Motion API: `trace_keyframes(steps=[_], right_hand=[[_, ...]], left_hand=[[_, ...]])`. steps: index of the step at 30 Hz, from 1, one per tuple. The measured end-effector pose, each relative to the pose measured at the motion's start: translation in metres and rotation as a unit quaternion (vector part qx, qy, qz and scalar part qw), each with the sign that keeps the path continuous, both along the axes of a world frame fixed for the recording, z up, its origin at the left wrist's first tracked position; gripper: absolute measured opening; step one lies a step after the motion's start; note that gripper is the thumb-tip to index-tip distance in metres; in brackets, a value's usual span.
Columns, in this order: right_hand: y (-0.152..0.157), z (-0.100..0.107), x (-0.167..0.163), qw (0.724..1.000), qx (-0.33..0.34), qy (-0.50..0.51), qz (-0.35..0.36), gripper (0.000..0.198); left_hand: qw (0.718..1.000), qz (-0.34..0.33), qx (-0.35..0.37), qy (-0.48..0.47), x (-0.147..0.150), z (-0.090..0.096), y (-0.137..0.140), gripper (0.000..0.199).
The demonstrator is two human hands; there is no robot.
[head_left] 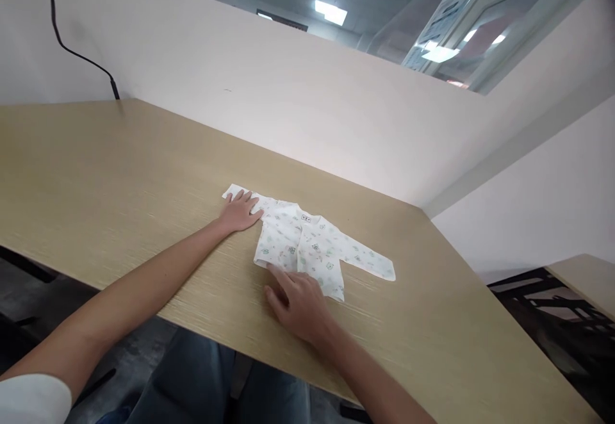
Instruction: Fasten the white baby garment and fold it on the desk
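Note:
A small white baby shirt (314, 244) with a green and grey print lies spread out on the wooden table, front side up, both long sleeves stretched sideways. My left hand (240, 211) rests flat on its left sleeve, fingers spread. At the bottom hem, my right hand (300, 302) touches the cloth with its fingertips, the index finger reaching forward and the thumb apart from it. No cloth shows between the thumb and fingers. Part of the hem is hidden behind the right hand.
The wooden table (144, 161) meets a white partition (288, 104) at the back and right. A black cable (72, 51) hangs down to the table's far left corner. Above the partition is a glass pane (375, 20). My legs (192, 379) are below the near edge.

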State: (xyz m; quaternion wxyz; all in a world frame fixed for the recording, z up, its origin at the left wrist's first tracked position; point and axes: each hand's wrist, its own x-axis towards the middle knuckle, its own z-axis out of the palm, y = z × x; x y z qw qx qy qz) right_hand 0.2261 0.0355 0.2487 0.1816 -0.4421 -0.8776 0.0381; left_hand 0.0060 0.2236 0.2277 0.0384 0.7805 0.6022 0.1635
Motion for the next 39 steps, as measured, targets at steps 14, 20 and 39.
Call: trace_keyframes(steps=[14,20,39], right_hand=[[0.013,0.042,0.002,0.977,-0.212,0.007,-0.01,0.028],[0.014,0.033,0.015,0.973,-0.208,0.093,0.045,0.025],[0.025,0.024,0.017,0.979,0.015,0.152,0.134,0.019]], left_hand=[[0.997,-0.02,-0.018,-0.067,-0.001,0.003,0.007,0.05],[0.999,-0.021,0.016,-0.037,-0.001,-0.001,0.01,0.051],[0.999,0.035,-0.017,-0.008,-0.015,0.003,0.016,0.061]])
